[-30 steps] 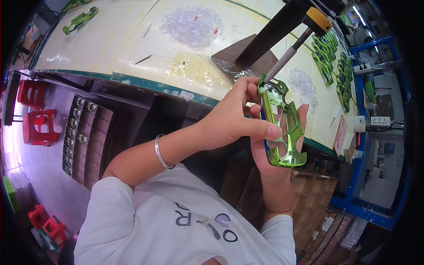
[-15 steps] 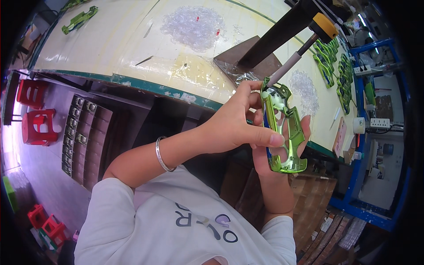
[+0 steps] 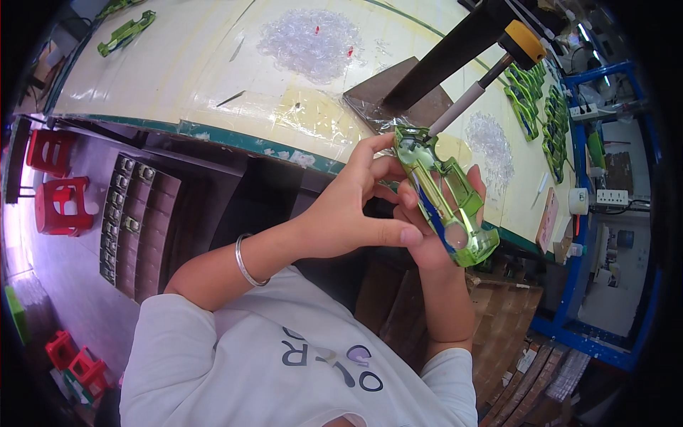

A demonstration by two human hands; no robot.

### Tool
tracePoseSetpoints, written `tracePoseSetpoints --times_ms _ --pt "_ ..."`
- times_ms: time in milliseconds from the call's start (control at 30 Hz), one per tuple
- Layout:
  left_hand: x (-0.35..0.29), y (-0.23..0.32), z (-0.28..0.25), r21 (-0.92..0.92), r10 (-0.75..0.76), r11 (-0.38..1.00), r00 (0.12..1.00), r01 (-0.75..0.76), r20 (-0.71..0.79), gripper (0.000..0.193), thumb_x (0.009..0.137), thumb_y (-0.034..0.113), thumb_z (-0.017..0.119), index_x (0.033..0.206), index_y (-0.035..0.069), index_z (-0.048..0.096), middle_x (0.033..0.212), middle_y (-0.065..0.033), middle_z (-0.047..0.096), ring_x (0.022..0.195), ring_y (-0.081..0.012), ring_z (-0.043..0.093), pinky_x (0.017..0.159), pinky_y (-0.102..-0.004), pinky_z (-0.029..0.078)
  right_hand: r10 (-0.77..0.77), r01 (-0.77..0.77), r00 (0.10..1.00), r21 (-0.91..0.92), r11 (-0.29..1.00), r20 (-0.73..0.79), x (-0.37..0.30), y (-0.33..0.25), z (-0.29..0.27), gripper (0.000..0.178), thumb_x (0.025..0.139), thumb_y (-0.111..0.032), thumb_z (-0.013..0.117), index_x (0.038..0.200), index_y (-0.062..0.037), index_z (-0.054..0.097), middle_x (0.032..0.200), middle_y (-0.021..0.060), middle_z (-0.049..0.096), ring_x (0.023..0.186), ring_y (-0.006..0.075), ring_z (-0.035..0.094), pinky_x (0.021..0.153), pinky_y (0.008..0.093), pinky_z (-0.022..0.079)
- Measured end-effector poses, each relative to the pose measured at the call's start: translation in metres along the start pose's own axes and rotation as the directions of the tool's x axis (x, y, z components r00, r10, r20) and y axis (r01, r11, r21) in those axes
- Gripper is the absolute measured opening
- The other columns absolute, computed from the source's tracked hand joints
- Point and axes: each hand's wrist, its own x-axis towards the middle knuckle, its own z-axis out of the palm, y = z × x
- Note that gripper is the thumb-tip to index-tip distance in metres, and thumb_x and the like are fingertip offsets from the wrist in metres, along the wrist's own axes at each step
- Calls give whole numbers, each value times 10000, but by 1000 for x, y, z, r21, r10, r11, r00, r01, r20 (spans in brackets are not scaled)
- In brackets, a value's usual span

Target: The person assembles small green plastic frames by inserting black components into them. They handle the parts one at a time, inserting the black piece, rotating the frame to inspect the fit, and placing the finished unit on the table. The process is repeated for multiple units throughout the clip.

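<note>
A glossy green plastic toy car body shell (image 3: 442, 196), with open windows and a blue stripe inside, is tilted in front of me. My right hand (image 3: 435, 245) cups it from beneath and behind, fingertips showing past its right side. At the shell's upper end, the curled fingers of my left hand (image 3: 348, 206) are against its edge. The left thumb stretches below, off the shell and close to the right palm. A grey rod (image 3: 459, 108) under a yellow collar (image 3: 525, 43) points down to the shell's upper end; whether they touch I cannot tell.
A black post (image 3: 445, 53) stands on a brown base plate (image 3: 363, 99). Clear plastic pieces lie in a large pile (image 3: 309, 44) and a smaller pile (image 3: 489, 146). More green shells (image 3: 555, 135) line the right side; one green shell (image 3: 126, 33) lies far left. Red stools (image 3: 64, 206) stand left.
The shell has turned and its upper end has swung left. My left hand has shifted left, and its thumb has come off the shell.
</note>
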Motion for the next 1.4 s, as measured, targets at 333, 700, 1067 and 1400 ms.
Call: tracePoseSetpoints --times_ms 333,700,1067,1400 --pt "-12 7 1 205 94 972 990 -114 103 1112 569 238 775 1315 24 -22 1220 -168 345 1126 -229 359 899 -345 312 54 -54 995 2 999 83 3 -12 3 674 855 -516 254 1154 76 374 661 132 493 370 76 276 336 216 276" --pt "-12 6 2 222 131 961 977 -167 169 1144 576 251 779 1322 36 -62 1231 -185 326 1144 -241 340 898 -365 315 116 -148 964 123 981 241 2 -19 -10 651 850 -506 244 1144 51 405 750 248 510 429 139 371 396 247 376" --pt "-14 10 2 239 88 962 981 -129 174 1153 579 259 779 1318 21 -73 1251 -195 306 1155 -247 332 899 -369 319 115 -150 962 126 981 247 1 -20 -8 635 855 -499 243 1163 36 391 773 264 502 426 124 340 399 252 379" --pt "-13 9 1 243 118 957 976 -161 184 1145 583 255 774 1319 23 -72 1252 -190 307 1157 -246 334 899 -367 321 105 -133 968 112 985 226 2 -19 -9 616 851 -505 243 1089 23 453 748 253 497 439 126 355 381 244 364"
